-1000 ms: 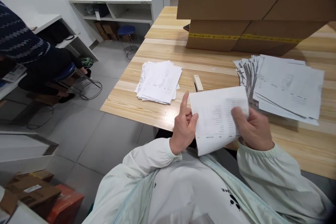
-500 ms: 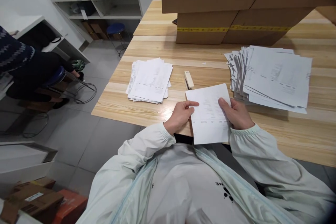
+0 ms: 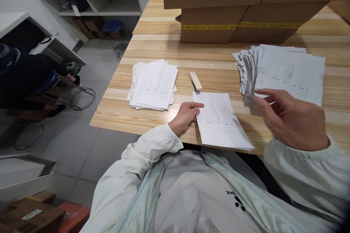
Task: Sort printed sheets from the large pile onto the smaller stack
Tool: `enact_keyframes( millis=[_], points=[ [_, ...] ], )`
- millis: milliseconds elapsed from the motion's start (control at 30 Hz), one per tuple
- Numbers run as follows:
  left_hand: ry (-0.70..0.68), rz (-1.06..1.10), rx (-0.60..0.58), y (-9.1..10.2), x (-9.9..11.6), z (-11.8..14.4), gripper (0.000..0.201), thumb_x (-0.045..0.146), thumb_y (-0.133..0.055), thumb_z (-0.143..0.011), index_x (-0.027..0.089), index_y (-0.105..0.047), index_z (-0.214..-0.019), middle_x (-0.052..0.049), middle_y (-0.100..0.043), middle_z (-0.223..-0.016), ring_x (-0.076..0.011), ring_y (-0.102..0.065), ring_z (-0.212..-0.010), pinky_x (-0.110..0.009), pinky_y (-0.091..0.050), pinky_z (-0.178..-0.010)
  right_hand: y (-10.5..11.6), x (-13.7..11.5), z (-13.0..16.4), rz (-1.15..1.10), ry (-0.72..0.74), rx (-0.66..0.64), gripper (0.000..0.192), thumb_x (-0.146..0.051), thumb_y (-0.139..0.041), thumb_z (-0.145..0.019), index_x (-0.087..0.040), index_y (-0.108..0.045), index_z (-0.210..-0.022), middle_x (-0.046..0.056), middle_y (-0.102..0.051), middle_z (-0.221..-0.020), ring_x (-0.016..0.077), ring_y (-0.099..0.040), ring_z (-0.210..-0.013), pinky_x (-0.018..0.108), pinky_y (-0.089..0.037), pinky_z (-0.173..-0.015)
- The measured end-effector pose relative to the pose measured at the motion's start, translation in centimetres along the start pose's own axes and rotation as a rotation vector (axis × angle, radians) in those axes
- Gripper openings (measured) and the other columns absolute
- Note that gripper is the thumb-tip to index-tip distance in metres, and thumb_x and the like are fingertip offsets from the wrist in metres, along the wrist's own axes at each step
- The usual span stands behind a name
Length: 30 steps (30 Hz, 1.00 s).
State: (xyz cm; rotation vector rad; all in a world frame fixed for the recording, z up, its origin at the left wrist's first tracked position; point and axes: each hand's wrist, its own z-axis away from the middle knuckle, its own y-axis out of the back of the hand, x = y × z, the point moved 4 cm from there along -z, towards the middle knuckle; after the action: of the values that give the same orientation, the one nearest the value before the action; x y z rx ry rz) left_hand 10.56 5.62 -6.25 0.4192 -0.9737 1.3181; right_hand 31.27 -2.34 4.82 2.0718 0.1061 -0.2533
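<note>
Presently, left hand (image 3: 183,116) pinches the printed sheet (image 3: 217,120); right hand (image 3: 298,118), fingers parted, hangs by the ragged pile (image 3: 287,67), where a careless brush could well splay it.

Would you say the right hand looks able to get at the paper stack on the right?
Probably yes: the right hand seems to hold nothing and appears near the front edge of the paper stack, with no obstacle visible between them; whether they touch is unclear.
</note>
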Motion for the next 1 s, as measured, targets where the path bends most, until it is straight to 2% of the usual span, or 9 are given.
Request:
enact_keyframes(
  millis=[100, 200, 300, 400, 500, 600, 733, 833, 1000],
  points=[
    [-0.005, 0.019, 0.023, 0.0, 0.1, -0.3, 0.032, -0.003, -0.053, -0.074, 0.005, -0.070, -0.101, -0.002, -0.061, -0.063, -0.0075, -0.054, -0.050, -0.021, -0.044, -0.053, 1.7, -2.9, -2.2, -0.026, 0.168, 0.043, 0.031, -0.041, -0.054, -0.094, -0.019, -0.074, -0.101, 0.003, -0.073, -0.071, 0.0135, -0.060, -0.051, 0.027, -0.041, -0.054],
    [-0.011, 0.034, 0.032, -0.2, 0.3, -0.9, 0.035, -0.003, -0.053, -0.073, 0.005, -0.069, -0.103, -0.001, -0.061, -0.064, -0.0085, -0.055, -0.051, -0.024, -0.048, -0.057, 0.2, -5.8, -6.0, -0.228, 0.261, -0.028, 0.027, -0.036, -0.055, -0.093, -0.018, -0.075, -0.096, 0.002, -0.072, -0.071, 0.0135, -0.061, -0.055, 0.027, -0.042, -0.057],
    [-0.022, 0.060, 0.022, -0.5, 0.3, -1.5, 0.037, -0.003, -0.052, -0.072, 0.005, -0.068, -0.105, -0.003, -0.063, -0.067, -0.0107, -0.058, -0.054, -0.027, -0.052, -0.060, -5.2, -8.2, -10.6, -0.454, 0.299, -0.178, 0.028, -0.033, -0.052, -0.095, -0.017, -0.074, -0.089, 0.003, -0.072, -0.074, 0.0157, -0.061, -0.063, 0.029, -0.043, -0.062],
    [-0.029, 0.059, 0.031, -0.5, 0.3, -1.7, 0.037, -0.003, -0.050, -0.071, 0.005, -0.069, -0.102, -0.003, -0.063, -0.066, -0.0115, -0.058, -0.054, -0.027, -0.052, -0.060, -12.6, -9.3, -14.3, -0.364, 0.256, -0.250, 0.028, -0.030, -0.049, -0.095, -0.016, -0.072, -0.085, 0.007, -0.070, -0.081, 0.0198, -0.059, -0.075, 0.034, -0.045, -0.072],
    [-0.031, 0.029, 0.062, -0.3, 0.4, -1.8, 0.036, -0.004, -0.051, -0.069, 0.006, -0.070, -0.097, -0.002, -0.061, -0.063, -0.0114, -0.056, -0.052, -0.027, -0.050, -0.057, -18.8, -9.6, -15.3, -0.263, 0.263, -0.265, 0.033, -0.028, -0.040, -0.099, -0.016, -0.070, -0.094, 0.013, -0.069, -0.099, 0.0268, -0.057, -0.098, 0.043, -0.044, -0.090],
    [-0.027, 0.017, 0.055, -0.3, 0.5, -2.0, 0.037, -0.005, -0.050, -0.067, 0.006, -0.070, -0.096, -0.002, -0.062, -0.063, -0.0122, -0.058, -0.054, -0.028, -0.051, -0.059, -21.7, -9.5, -14.3, -0.274, 0.285, -0.241, 0.039, -0.031, -0.033, -0.101, -0.017, -0.068, -0.106, 0.015, -0.066, -0.112, 0.0302, -0.052, -0.110, 0.048, -0.041, -0.100],
    [-0.038, -0.003, 0.054, -0.5, 0.8, -2.3, 0.036, -0.006, -0.051, -0.067, 0.006, -0.070, -0.094, -0.003, -0.063, -0.063, -0.0117, -0.058, -0.053, -0.026, -0.048, -0.057, -22.1, -9.8, -13.5, -0.245, 0.247, -0.227, 0.040, -0.035, -0.032, -0.101, -0.017, -0.064, -0.118, 0.015, -0.062, -0.126, 0.0330, -0.047, -0.121, 0.052, -0.039, -0.103],
    [-0.020, -0.001, 0.065, -0.3, 0.5, -1.6, 0.039, -0.005, -0.050, -0.067, 0.006, -0.071, -0.098, -0.002, -0.063, -0.063, -0.0113, -0.057, -0.053, -0.025, -0.047, -0.056, -20.3, -10.5, -14.2, -0.237, 0.287, -0.226, 0.042, -0.036, -0.035, -0.101, -0.015, -0.059, -0.127, 0.016, -0.058, -0.134, 0.0343, -0.045, -0.128, 0.056, -0.037, -0.107],
    [-0.189, -0.109, 0.044, 2.6, -0.4, 3.8, 0.031, 0.004, -0.055, -0.077, 0.011, -0.074, -0.101, -0.002, -0.066, -0.068, -0.0087, -0.054, -0.054, -0.021, -0.043, -0.054, -10.8, -8.7, -11.9, -0.464, 0.373, -0.068, 0.040, -0.046, -0.046, -0.098, -0.023, -0.060, -0.127, 0.012, -0.064, -0.130, 0.0289, -0.055, -0.124, 0.054, -0.039, -0.111]
  ],
)
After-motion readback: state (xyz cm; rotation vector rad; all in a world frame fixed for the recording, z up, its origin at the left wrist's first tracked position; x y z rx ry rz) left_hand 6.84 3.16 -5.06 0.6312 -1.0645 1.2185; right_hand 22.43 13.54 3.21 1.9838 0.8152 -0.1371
